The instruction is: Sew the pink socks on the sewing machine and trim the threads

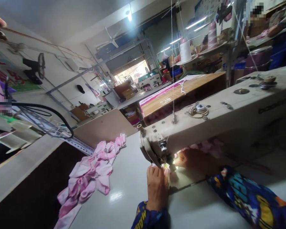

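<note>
A pale sewing machine (219,101) stretches across the right half of the head view, its needle area lit by a small lamp. My left hand (155,186) is at the near side of the needle, fingers curled down on a small piece of pink cloth (166,170). Under the machine's arm, my right hand (189,159) reaches in from the right, its fingers closed at the lit spot by the cloth; their tips are partly hidden. More pink fabric (208,148) lies behind the right hand. A heap of pink and white fabric pieces (92,171) is spread along the table's left edge.
The white tabletop (124,178) ends at the left beside a dark gap. A cardboard box (181,92) stands behind the machine. Thread cones (186,51) sit on a rack above, with thread running down to the machine. A black cable (62,117) loops at the left.
</note>
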The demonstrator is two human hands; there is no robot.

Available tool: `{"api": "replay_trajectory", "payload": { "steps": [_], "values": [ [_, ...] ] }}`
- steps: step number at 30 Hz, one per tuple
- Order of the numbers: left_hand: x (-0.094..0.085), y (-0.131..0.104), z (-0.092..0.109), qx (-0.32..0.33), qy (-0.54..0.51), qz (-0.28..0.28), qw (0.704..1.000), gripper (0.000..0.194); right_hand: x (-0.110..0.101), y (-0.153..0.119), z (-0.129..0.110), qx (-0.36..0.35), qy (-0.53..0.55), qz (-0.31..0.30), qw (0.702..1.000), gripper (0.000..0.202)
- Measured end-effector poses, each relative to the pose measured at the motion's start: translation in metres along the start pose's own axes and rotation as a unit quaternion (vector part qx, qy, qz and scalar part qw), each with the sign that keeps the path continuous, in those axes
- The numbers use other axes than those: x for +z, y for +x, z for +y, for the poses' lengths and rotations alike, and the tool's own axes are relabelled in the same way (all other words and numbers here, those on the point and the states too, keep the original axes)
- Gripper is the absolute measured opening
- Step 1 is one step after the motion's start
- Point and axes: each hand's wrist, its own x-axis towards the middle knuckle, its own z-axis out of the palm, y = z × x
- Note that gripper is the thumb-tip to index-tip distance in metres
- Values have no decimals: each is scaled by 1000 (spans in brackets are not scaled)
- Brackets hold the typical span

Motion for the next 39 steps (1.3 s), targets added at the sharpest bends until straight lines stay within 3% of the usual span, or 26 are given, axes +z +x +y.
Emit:
{"api": "replay_trajectory", "payload": {
  "steps": [5,14,21,29,39],
  "values": [
    [-3,3,1,21,30,-3,999,18,12,-4,-12,13,-116,43,992,22],
    [-3,10,4,32,30,21,999,18,7,-5,-30,43,-120,42,991,21],
    [-3,3,3,-3,-50,7,999,22,18,-4,-30,41,-130,56,989,24],
    [-3,-1,1,-40,-98,-1,994,19,14,-9,-26,33,-149,44,987,25],
    [-4,-1,-3,-1,-126,-8,992,21,15,-11,-33,51,-170,58,982,24]
  ]
}}
